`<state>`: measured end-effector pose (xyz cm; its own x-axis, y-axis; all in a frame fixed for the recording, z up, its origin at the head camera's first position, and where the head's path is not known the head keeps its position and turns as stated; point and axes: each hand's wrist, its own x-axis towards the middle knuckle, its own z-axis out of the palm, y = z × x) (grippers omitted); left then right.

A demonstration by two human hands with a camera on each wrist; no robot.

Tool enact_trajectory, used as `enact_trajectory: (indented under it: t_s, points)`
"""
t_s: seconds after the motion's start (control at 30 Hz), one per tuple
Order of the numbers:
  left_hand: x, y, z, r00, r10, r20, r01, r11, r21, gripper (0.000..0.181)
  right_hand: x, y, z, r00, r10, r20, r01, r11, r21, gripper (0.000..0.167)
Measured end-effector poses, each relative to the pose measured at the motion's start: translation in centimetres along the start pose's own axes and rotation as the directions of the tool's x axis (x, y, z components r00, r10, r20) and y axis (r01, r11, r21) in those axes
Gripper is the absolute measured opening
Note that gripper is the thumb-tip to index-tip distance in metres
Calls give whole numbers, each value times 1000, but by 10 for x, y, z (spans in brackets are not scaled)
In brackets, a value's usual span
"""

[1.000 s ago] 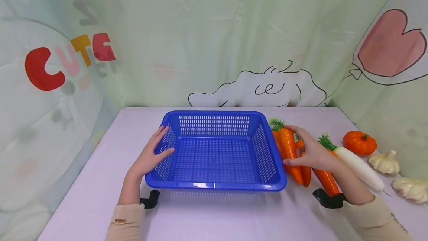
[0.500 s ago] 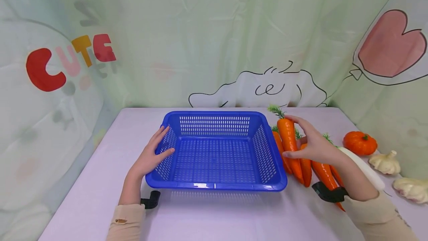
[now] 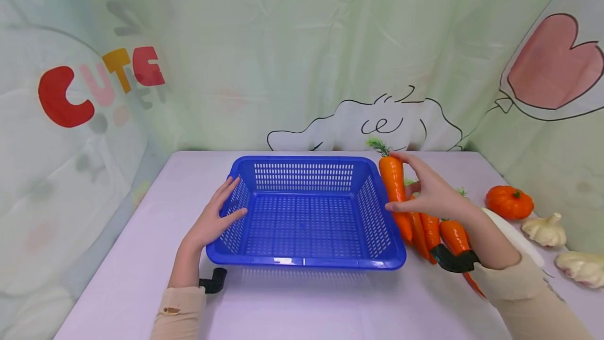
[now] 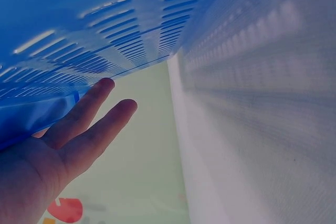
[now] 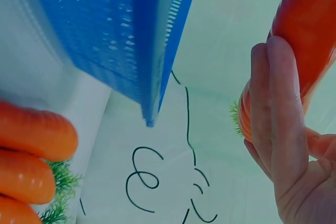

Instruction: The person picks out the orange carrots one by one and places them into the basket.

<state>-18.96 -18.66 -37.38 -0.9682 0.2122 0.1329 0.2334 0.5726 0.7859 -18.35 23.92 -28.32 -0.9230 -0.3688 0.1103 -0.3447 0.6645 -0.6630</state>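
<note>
My right hand (image 3: 427,193) grips an orange carrot (image 3: 392,177) with a green top, held up beside the right rim of the blue basket (image 3: 302,262). In the right wrist view the fingers of that hand (image 5: 286,145) lie along the raised carrot (image 5: 307,24), above the level of the other carrots (image 5: 26,174). At the basket's left side, my left hand (image 3: 209,219) rests with fingers spread and the thumb over the rim. The left wrist view has this hand (image 4: 68,145) against the perforated basket wall (image 4: 121,30).
Several more carrots (image 3: 455,235) lie on the table (image 3: 283,308) right of the basket, partly under my right forearm. Farther right are a white radish (image 3: 511,235), a small orange pumpkin (image 3: 509,202) and two garlic bulbs (image 3: 545,230). A curtain (image 3: 236,67) hangs behind.
My right hand has lifted the carrot off the others and carried it up and left to the basket's right rim. The left hand and the basket have stayed in place.
</note>
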Motion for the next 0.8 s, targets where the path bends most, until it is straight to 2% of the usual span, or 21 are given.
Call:
enact_trajectory:
  t_s: [0.27, 0.8]
  points:
    - [1, -1, 0, 1000, 7, -3, -7, 1000, -4, 71, 14, -13, 0, 999, 15, 29, -16, 999, 29, 102]
    - [0, -1, -1, 1000, 0, -3, 0, 1000, -16, 72, 46, -39, 8, 994, -26, 106, 15, 995, 103, 101]
